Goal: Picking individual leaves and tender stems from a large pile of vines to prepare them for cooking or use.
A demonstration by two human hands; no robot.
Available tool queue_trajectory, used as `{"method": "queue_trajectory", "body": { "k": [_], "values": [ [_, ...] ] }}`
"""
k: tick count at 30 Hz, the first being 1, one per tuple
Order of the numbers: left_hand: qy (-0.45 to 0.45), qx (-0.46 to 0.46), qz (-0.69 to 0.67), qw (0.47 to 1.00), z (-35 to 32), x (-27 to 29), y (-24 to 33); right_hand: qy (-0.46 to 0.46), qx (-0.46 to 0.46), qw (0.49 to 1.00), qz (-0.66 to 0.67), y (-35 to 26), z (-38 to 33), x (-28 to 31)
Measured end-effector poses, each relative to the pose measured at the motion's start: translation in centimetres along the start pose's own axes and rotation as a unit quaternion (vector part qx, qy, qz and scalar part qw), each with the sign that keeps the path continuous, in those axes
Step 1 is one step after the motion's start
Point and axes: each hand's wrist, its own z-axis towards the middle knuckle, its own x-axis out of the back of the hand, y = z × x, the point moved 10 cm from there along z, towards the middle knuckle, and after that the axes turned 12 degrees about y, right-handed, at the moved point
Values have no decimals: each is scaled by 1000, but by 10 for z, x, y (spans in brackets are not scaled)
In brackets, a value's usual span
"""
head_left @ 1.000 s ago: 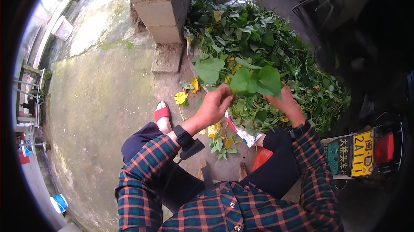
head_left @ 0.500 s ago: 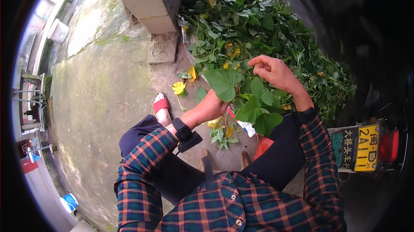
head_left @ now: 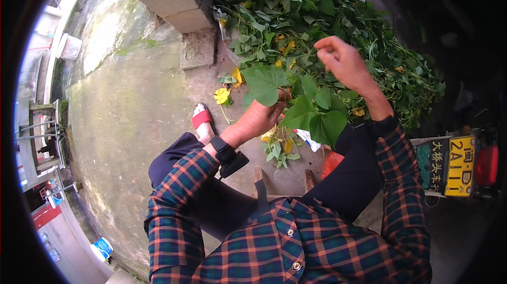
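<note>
In the head view, a leafy vine sprig (head_left: 302, 113) is held by the left hand (head_left: 257, 118), its stem seemingly pinched between thumb and fingers. The long axis appears to be angled rightward and toward the body, though the stem is mostly hidden. The sprig is placed below and left of the fingertips of the right hand (head_left: 348, 67), apart from them. That hand is raised over the vine pile (head_left: 322, 12), fingers curled; whether anything is pinched cannot be told.
</note>
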Motion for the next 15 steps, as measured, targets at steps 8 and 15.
{"method": "queue_trajectory", "body": {
  "k": [8, 15],
  "values": [
    [104, -21, 30, 994, -1, 23, 8, -195, 40, 972, 121, -54, -40, -13],
    [158, 89, 27, 983, -2, 27, -47, -171, 172, 969, -38, -45, -42, -23]
  ]
}}
